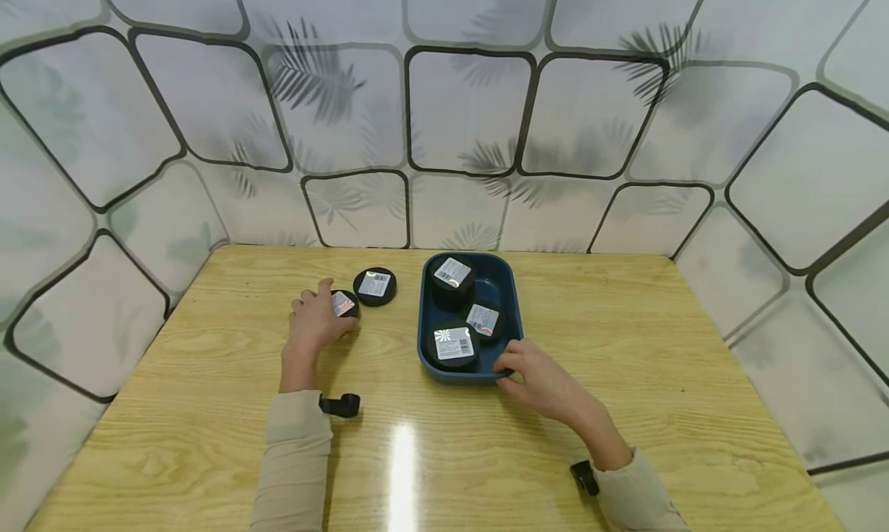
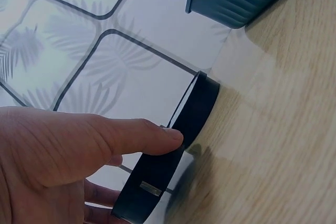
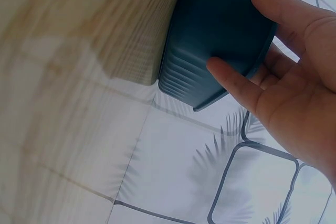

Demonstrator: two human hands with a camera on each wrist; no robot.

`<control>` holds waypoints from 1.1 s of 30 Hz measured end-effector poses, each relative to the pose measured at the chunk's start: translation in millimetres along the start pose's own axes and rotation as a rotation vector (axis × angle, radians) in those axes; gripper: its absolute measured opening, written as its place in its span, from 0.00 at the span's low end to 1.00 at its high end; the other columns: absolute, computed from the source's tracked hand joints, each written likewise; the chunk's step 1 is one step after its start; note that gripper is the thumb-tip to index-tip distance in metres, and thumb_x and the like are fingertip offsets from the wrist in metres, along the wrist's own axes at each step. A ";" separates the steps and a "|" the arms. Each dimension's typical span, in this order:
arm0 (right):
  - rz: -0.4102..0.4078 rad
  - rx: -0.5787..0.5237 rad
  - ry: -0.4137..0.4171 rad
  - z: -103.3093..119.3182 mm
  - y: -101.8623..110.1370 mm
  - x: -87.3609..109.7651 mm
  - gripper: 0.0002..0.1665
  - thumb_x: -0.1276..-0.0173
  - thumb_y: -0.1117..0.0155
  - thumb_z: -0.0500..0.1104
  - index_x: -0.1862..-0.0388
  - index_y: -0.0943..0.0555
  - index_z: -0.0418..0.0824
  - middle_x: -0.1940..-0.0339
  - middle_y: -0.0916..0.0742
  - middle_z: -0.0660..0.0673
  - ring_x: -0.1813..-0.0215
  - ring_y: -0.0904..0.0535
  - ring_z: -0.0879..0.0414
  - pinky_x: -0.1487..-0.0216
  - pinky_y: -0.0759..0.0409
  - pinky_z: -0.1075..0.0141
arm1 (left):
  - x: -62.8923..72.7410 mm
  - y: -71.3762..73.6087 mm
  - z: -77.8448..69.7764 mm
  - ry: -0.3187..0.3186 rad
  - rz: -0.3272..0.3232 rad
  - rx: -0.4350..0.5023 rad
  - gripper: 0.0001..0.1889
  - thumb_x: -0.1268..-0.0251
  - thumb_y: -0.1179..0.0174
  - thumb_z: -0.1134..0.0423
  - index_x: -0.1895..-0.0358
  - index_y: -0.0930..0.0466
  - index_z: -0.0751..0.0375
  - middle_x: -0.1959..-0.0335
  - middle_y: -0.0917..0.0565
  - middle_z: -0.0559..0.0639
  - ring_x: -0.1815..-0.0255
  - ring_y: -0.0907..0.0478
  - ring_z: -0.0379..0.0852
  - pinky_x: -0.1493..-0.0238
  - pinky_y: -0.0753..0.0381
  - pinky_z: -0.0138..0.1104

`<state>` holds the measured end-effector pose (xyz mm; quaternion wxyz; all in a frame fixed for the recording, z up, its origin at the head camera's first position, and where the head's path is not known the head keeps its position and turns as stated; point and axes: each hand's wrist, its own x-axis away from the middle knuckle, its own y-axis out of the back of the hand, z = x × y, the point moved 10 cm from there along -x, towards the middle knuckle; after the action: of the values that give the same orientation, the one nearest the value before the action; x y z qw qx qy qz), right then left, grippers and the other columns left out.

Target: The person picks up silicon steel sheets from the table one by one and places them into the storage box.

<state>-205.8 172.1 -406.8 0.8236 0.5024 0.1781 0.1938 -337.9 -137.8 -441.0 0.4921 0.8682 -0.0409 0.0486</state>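
Note:
In the head view my left hand point(image 1: 314, 320) grips a round black container point(image 1: 343, 304) with a white label on top. The left wrist view shows my thumb on the rim of this flat black container point(image 2: 152, 182), fingers at its far side. Behind it lies a second flat black container point(image 1: 375, 286), also labelled. My right hand point(image 1: 538, 379) holds the near right corner of a dark blue tray point(image 1: 514, 293), its fingertips over the rim. In the right wrist view, a fingertip and the thumb press the tray's outer wall point(image 3: 210, 35).
Inside the tray, black labelled containers sit at the back left point(image 1: 453, 279), in the middle point(image 1: 484, 321) and at the front left point(image 1: 453, 345). All stand on a light wooden table point(image 1: 611, 308), with a patterned wall covering point(image 1: 465, 115) behind it.

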 end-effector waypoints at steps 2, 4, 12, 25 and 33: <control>0.002 0.001 -0.001 -0.2 -0.1 0.0 0.05 0.36 0.29 0.36 0.63 0.14 0.43 0.63 0.21 0.53 0.58 0.27 0.58 0.55 0.22 0.60 | 0.3 1.6 -0.9 -0.001 -0.005 0.000 0.50 0.43 0.31 0.52 0.23 0.52 0.65 0.40 0.36 0.79 0.38 0.40 0.76 0.37 0.41 0.63; 0.002 -0.001 -0.001 -0.4 -0.2 0.1 0.05 0.36 0.29 0.36 0.63 0.14 0.43 0.63 0.21 0.53 0.58 0.27 0.58 0.55 0.22 0.60 | 1.0 3.1 -2.2 -0.004 -0.011 0.000 0.50 0.43 0.32 0.52 0.23 0.52 0.65 0.40 0.36 0.79 0.38 0.39 0.75 0.37 0.40 0.63; -0.006 -0.003 0.003 -0.2 0.0 0.7 0.05 0.36 0.29 0.36 0.63 0.14 0.43 0.63 0.20 0.52 0.58 0.27 0.58 0.54 0.21 0.60 | 4.6 10.1 -11.4 -0.031 -0.032 0.019 0.49 0.42 0.33 0.51 0.23 0.51 0.64 0.38 0.36 0.78 0.37 0.39 0.76 0.37 0.40 0.64; -0.007 -0.003 0.008 0.0 0.4 -0.4 0.04 0.36 0.30 0.36 0.63 0.14 0.43 0.63 0.20 0.53 0.59 0.27 0.58 0.56 0.22 0.61 | 14.8 25.8 -39.3 -0.124 -0.089 -0.008 0.49 0.43 0.31 0.50 0.24 0.49 0.65 0.37 0.35 0.79 0.35 0.39 0.77 0.38 0.39 0.65; -0.007 -0.006 0.011 -0.3 -0.3 -0.1 0.05 0.36 0.30 0.36 0.63 0.14 0.44 0.63 0.20 0.53 0.59 0.27 0.58 0.56 0.22 0.61 | 21.6 21.9 -69.1 -0.211 -0.113 -0.051 0.47 0.43 0.30 0.51 0.25 0.46 0.64 0.40 0.32 0.77 0.39 0.35 0.75 0.41 0.34 0.63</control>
<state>-205.9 172.2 -407.2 0.8248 0.4982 0.1838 0.1944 -322.2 -90.1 -384.3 0.5091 0.8565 -0.0446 -0.0719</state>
